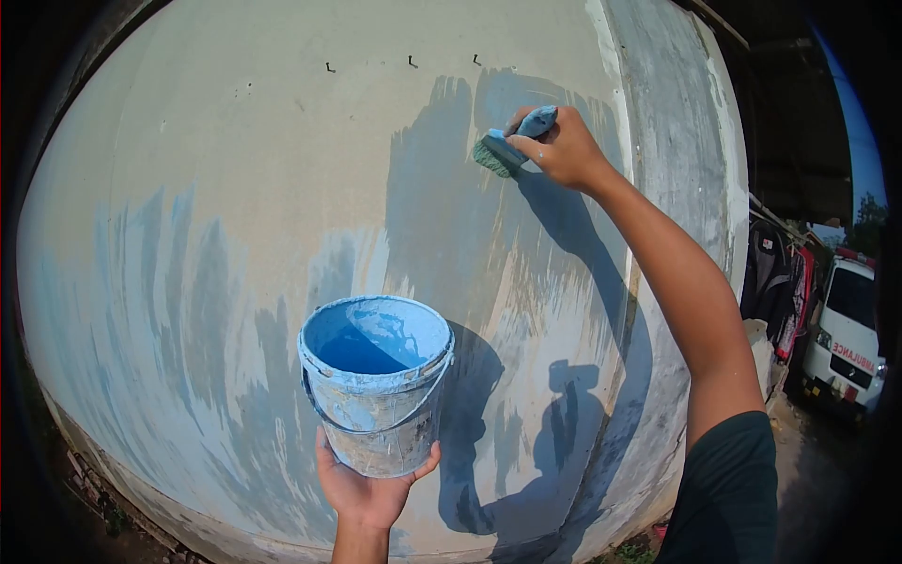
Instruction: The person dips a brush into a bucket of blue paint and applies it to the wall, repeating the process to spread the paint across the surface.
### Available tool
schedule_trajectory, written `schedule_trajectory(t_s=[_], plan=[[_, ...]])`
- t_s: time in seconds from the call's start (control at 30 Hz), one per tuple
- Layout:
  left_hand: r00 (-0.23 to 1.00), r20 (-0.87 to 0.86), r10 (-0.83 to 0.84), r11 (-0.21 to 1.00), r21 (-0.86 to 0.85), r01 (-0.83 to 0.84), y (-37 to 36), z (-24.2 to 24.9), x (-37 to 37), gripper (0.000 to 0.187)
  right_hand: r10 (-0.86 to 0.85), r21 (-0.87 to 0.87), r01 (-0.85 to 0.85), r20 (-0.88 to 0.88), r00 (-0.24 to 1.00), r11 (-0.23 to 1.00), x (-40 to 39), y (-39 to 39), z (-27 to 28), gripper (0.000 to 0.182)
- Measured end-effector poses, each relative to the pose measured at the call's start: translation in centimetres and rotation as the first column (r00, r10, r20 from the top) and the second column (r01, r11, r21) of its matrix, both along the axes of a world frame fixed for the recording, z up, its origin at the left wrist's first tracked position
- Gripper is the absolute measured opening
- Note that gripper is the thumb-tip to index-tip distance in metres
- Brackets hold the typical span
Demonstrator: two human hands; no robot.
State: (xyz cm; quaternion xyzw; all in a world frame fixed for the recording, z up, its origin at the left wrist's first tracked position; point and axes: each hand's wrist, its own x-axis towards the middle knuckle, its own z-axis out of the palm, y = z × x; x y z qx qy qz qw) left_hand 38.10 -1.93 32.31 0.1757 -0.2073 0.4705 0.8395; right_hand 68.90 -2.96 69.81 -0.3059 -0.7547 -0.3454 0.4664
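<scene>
With my right hand (pixel 562 148) I grip a blue-handled paintbrush (pixel 507 150), its wide bristles pressed against the wall (pixel 282 141) near the upper right. Wet grey-blue paint (pixel 427 179) surrounds the brush in broad strokes. Low in the middle, my left hand (pixel 378 489) supports a paint-smeared bucket (pixel 376 414) from beneath, palm under its base and fingers curled up around the sides. Blue paint coats the bucket's inside and rim, and its wire handle hangs down at the front.
Several nails (pixel 412 62) stick out of the wall's upper part. A grey pillar (pixel 672 141) edges the wall on the right. Beyond it are hanging jackets (pixel 772 273) and a parked white ambulance (pixel 846 324). My shadow (pixel 564 423) falls on the lower wall.
</scene>
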Motion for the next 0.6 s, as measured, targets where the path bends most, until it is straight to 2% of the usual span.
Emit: schedule_trajectory(t_s=[0.07, 0.1, 0.17, 0.23, 0.27, 0.3, 0.37, 0.4, 0.43, 0.47, 0.53, 0.57, 0.6], plan=[[1.0, 0.011, -0.02, 1.0, 0.002, 0.02, 0.1, 0.0, -0.2, 0.086, -0.205, 0.237, 0.196, 0.015, 0.979, 0.951, 0.2, -1.0, 4.4, 0.01], [0.999, 0.023, -0.046, 0.999, -0.006, 0.046, 0.2, -0.1, -0.3, 0.089, -0.209, 0.233, 0.201, 0.011, 0.978, 0.952, 0.5, -0.5, 5.5, 0.01], [0.998, 0.019, -0.06, 0.998, -0.02, 0.06, 0.0, 0.1, -0.5, 0.089, -0.34, 0.653, 0.212, 0.074, 0.937, 0.727, 0.3, 0.3, 6.1, 0.019], [0.997, 0.018, -0.075, 0.997, -0.028, 0.076, 0.1, 0.1, -0.9, 0.089, -0.394, 0.546, 0.238, 0.186, 0.9, 0.803, -0.5, 1.8, 2.5, 0.027], [0.997, 0.011, -0.075, 0.997, -0.016, 0.075, 0.3, 0.1, -1.1, 0.089, -0.449, 0.55, 0.241, 0.281, 0.848, 0.8, -1.3, 2.7, -0.8, 0.033], [0.997, 0.004, -0.071, 0.997, -0.004, 0.071, 0.3, 0.2, -1.1, 0.089, -0.433, 0.508, 0.221, 0.348, 0.832, 0.833, -2.0, 3.2, -4.2, 0.038], [0.998, -0.015, -0.055, 0.998, -0.027, 0.055, 0.2, 0.3, -1.1, 0.085, -0.278, 0.318, 0.148, 0.414, 0.867, 0.937, -3.0, 2.4, -10.0, 0.04], [0.999, -0.034, -0.032, 0.999, -0.044, 0.03, -0.1, 0.3, -1.1, 0.082, -0.199, 0.197, 0.125, 0.421, 0.885, 0.972, -2.9, 1.6, -12.2, 0.034], [0.998, -0.039, -0.039, 0.998, -0.054, 0.036, -0.2, 0.3, -1.0, 0.082, -0.118, 0.074, 0.096, 0.416, 0.902, 0.993, -2.9, 1.0, -13.7, 0.028], [0.998, -0.031, -0.046, 0.997, -0.061, 0.044, -0.2, 0.3, -1.0, 0.082, -0.119, 0.068, 0.1, 0.414, 0.903, 0.993, -2.4, 0.5, -14.3, 0.028], [0.999, -0.018, -0.044, 0.997, -0.067, 0.043, -0.2, 0.5, -1.1, 0.082, 0.088, -0.27, -0.013, 0.268, 0.959, 0.963, -1.0, -0.8, -14.5, 0.017], [0.999, -0.025, -0.044, 0.997, -0.065, 0.042, -0.2, 0.5, -1.3, 0.083, 0.092, -0.328, -0.039, 0.147, 0.985, 0.944, -0.5, -1.7, -13.3, 0.014], [0.999, -0.035, -0.041, 0.997, -0.061, 0.039, -0.2, 0.5, -1.4, 0.083, 0.036, -0.253, -0.007, 0.109, 0.993, 0.967, 0.7, -1.8, -11.5, 0.013]])
